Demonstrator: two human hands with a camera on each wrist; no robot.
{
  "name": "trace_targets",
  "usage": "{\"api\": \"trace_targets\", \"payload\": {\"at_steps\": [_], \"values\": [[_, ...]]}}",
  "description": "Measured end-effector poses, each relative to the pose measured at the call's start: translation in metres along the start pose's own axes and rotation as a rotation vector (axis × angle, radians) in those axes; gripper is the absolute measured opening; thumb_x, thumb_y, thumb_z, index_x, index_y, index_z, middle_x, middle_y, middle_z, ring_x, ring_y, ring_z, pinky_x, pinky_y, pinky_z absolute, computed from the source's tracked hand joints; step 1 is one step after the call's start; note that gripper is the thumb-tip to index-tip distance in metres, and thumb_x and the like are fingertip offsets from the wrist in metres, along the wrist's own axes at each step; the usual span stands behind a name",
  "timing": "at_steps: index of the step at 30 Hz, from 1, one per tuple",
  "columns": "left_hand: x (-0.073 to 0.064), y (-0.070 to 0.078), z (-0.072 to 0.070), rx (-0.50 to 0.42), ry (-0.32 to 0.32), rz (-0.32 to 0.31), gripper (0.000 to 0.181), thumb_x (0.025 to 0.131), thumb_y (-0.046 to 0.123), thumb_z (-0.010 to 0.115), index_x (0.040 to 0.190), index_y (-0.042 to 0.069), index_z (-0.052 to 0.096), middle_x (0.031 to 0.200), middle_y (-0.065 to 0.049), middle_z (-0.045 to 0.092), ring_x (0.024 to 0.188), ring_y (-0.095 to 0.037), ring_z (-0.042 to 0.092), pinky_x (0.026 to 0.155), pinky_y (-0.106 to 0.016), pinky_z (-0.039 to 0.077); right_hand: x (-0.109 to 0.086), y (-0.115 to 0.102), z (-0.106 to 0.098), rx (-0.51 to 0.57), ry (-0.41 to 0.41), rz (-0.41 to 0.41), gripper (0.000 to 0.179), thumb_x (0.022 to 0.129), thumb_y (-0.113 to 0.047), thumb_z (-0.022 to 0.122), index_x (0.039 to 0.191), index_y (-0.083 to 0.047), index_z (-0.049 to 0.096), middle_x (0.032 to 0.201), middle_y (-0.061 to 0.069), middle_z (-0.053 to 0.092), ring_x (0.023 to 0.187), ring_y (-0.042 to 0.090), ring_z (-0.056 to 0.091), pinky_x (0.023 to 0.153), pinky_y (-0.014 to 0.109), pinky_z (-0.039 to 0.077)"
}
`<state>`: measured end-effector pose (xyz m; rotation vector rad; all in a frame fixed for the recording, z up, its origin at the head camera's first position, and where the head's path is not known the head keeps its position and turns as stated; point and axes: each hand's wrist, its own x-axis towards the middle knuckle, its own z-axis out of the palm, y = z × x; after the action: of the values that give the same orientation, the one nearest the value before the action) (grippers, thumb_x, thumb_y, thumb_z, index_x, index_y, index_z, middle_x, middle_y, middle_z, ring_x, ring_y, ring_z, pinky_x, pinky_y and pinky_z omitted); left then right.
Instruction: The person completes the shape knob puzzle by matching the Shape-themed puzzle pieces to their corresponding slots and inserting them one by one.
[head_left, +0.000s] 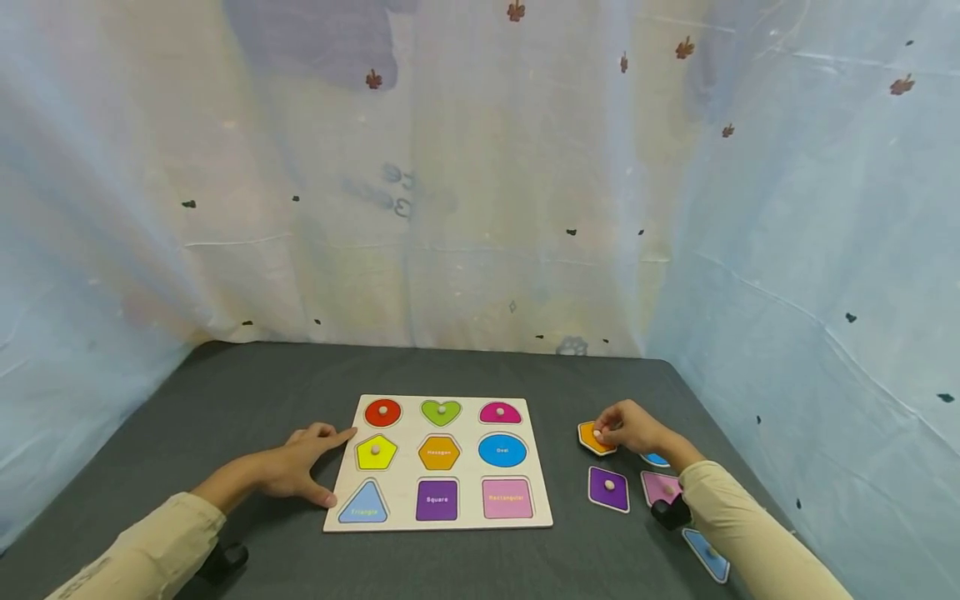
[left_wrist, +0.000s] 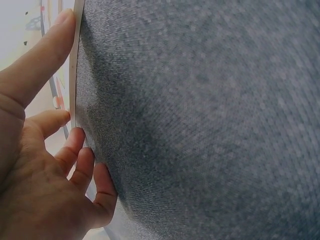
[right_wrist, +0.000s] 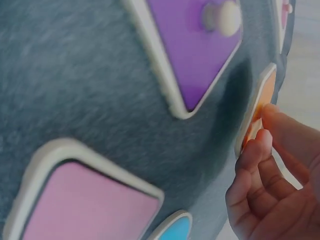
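With spread fingers, my left hand (head_left: pixel 288 465) touches the left edge of a white shape-puzzle board (head_left: pixel 468 463); its thumb is near the lower corner, its index finger higher up. Close by, in the left wrist view, the same hand (left_wrist: pixel 50 175) lies along the board's thin edge. To the right of the board my right hand (head_left: pixel 632 427) pinches the knob of an orange hexagon piece (head_left: pixel 587 437). The right wrist view shows this hexagon piece (right_wrist: pixel 268 87) at the fingertips, its knob hidden by them. Whether the piece is off the cloth I cannot tell.
Near the right hand lie a purple square piece (head_left: pixel 601 487), a pink rectangle piece (head_left: pixel 656 483), a partly hidden blue piece (head_left: pixel 657 459) and a blue triangle piece (head_left: pixel 703 554). The board holds knobbed pieces such as the red circle (head_left: pixel 377 416). Dark cloth (head_left: pixel 262 375) covers the table.
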<state>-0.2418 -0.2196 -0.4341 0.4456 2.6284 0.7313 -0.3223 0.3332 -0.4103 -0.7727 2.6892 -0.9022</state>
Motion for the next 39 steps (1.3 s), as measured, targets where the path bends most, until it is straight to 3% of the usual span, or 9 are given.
{"api": "trace_targets", "payload": {"at_steps": [17, 27, 34, 39], "values": [[0.001, 0.001, 0.002, -0.001, -0.001, -0.021, 0.112, 0.072, 0.038, 0.091, 0.161, 0.011, 0.027, 0.149, -0.024, 0.032, 0.131, -0.045, 0.032, 0.107, -0.073, 0.03, 0.011, -0.024, 0.01, 0.006, 0.058, -0.076, 0.014, 0.094, -0.006, 0.069, 0.101, 0.006, 0.073, 0.088, 0.016, 0.073, 0.069, 0.007, 0.057, 0.064, 0.022, 0.051], [0.001, -0.001, 0.001, -0.011, 0.002, 0.024, 0.111, 0.073, 0.038, 0.09, 0.16, 0.01, 0.028, 0.149, -0.025, 0.032, 0.13, -0.047, 0.032, 0.104, -0.073, 0.03, 0.018, -0.039, 0.019, 0.031, 0.094, -0.115, 0.015, 0.095, -0.007, 0.068, 0.1, 0.006, 0.073, 0.084, 0.016, 0.068, 0.062, 0.005, 0.053, 0.058, 0.021, 0.046], [0.004, -0.008, 0.004, 0.012, -0.003, 0.004, 0.116, 0.07, 0.053, 0.088, 0.161, 0.017, 0.027, 0.151, -0.022, 0.031, 0.133, -0.043, 0.032, 0.108, -0.07, 0.031, 0.025, -0.052, 0.025, 0.007, 0.117, -0.072, 0.014, 0.095, -0.011, 0.07, 0.099, 0.001, 0.074, 0.083, 0.009, 0.066, 0.061, 0.006, 0.052, 0.058, 0.021, 0.045], [0.001, -0.004, 0.001, -0.004, -0.006, 0.02, 0.112, 0.072, 0.042, 0.09, 0.161, 0.011, 0.028, 0.149, -0.026, 0.032, 0.13, -0.047, 0.033, 0.105, -0.073, 0.031, 0.031, -0.06, 0.028, 0.008, 0.111, -0.079, 0.014, 0.095, -0.009, 0.069, 0.1, 0.003, 0.074, 0.086, 0.011, 0.068, 0.063, 0.011, 0.053, 0.059, 0.021, 0.046]]}}
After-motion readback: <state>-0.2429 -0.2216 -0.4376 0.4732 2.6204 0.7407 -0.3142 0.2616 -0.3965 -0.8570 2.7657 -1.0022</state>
